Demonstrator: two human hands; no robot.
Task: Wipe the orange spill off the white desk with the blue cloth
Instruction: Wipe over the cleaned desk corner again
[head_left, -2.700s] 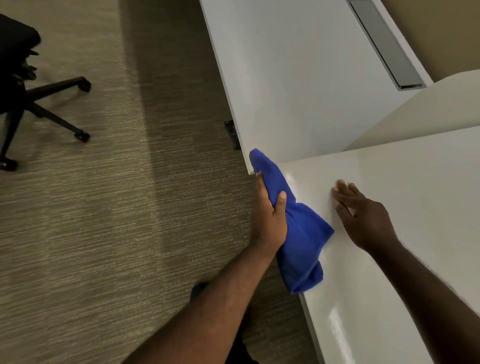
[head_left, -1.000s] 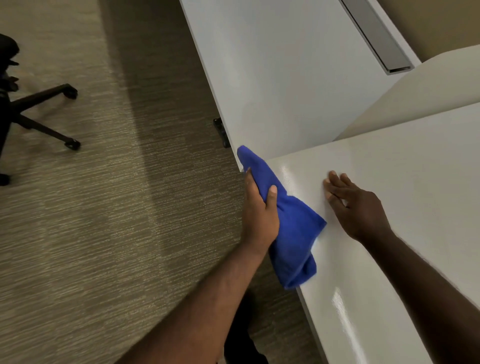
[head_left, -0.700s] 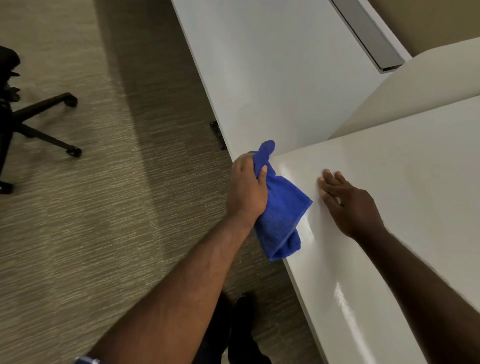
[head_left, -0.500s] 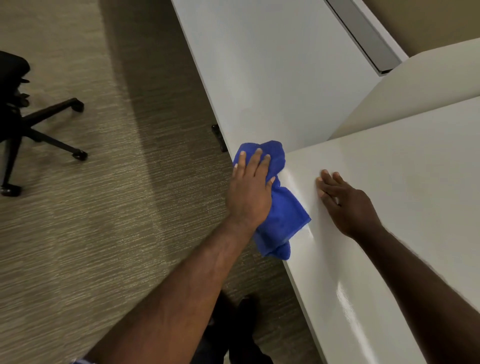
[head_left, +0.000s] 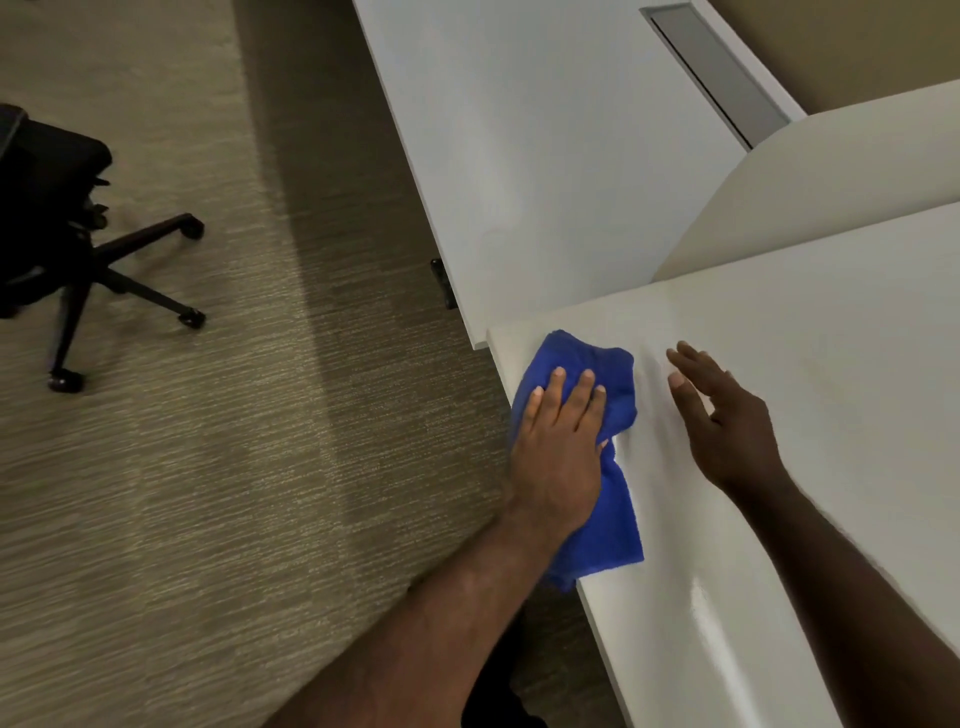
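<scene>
L hand (head_left: 558, 447) flat on blue cloth (head_left: 615, 499), desk (head_left: 831, 415) corner

A: Where's the camera sitting?
B: Single head cam, wide-angle, looking forward and steeply down at the tabletop (head_left: 779, 364) corner and carpet (head_left: 208, 467).
A: How close?
B: Close. Both forearms are entering from the bottom edge, chair (head_left: 67, 234) showing far left. No second view.

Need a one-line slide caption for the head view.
Left hand presses blue cloth flat on white desk corner; right hand open beside it.
</scene>
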